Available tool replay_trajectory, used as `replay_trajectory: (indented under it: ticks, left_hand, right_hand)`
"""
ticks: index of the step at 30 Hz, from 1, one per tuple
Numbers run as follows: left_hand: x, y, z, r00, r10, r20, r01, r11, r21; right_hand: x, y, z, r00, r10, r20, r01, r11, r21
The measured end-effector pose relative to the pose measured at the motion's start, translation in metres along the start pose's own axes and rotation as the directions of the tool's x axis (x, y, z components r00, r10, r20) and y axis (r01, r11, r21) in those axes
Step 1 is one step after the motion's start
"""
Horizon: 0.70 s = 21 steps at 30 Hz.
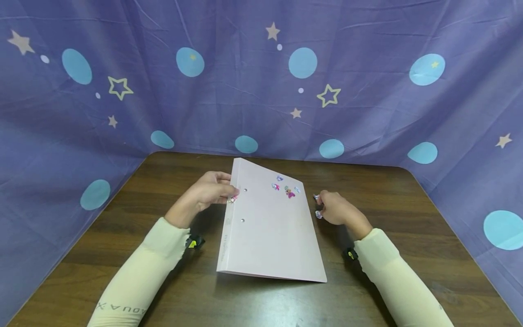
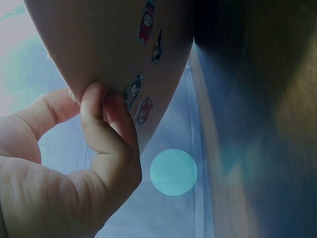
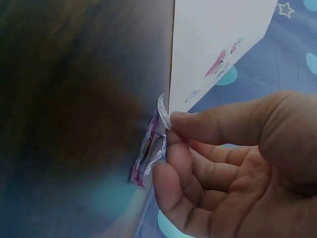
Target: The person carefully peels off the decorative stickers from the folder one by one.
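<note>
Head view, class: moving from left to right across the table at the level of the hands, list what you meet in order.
Left hand gripping the folder's edge → pale pink folder with small stickers → right hand pinching a sticker sheet → bare brown table.

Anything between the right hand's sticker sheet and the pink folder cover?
Nothing visible. The right hand pinches the sticker sheet just off the right edge of the pink folder; only bare table lies between. The left hand grips the folder's opposite edge, clear of the stickers already on the cover.
</note>
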<state>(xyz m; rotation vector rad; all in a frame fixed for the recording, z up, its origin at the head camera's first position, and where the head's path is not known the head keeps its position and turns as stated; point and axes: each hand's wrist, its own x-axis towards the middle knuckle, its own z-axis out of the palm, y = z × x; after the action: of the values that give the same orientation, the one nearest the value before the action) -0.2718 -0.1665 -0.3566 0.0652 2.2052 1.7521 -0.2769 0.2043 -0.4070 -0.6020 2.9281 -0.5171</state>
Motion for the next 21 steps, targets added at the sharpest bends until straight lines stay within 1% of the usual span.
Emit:
replay_trajectory:
  ticks: [4, 6, 9, 12, 17, 21]
  left_hand:
    - [0.000, 0.000, 0.000, 1.000, 0.005, -0.001, -0.005, 1.000, 0.001]
    - [0.000, 0.001, 0.000, 1.000, 0.002, -0.002, -0.002, 1.000, -0.006]
    - [-0.001, 0.001, 0.001, 1.000, -0.001, 0.001, 0.001, 1.000, -0.010]
    - [-0.002, 0.001, 0.001, 1.000, -0.002, 0.002, 0.002, 1.000, -0.014]
    - [-0.002, 0.001, 0.000, 1.000, 0.003, 0.004, -0.003, 1.000, -0.008]
    - [-0.001, 0.001, -0.001, 1.000, 0.003, 0.001, -0.003, 1.000, -0.010]
  right_hand:
    - [0.000, -0.001, -0.001, 0.999, -0.005, 0.038, 0.008, 0.997, -0.072]
    - [0.000, -0.001, -0.002, 0.999, 0.006, 0.052, -0.002, 0.996, -0.084]
    - [0.000, -0.001, -0.002, 0.998, 0.026, 0.052, -0.021, 0.996, -0.089]
    - [-0.001, -0.002, -0.004, 0.999, 0.034, 0.043, -0.030, 0.996, -0.084]
    - [-0.002, -0.005, -0.011, 1.000, 0.000, -0.007, 0.000, 0.996, -0.085]
    - [-0.002, -0.007, -0.017, 0.999, -0.015, -0.041, 0.013, 0.998, -0.054]
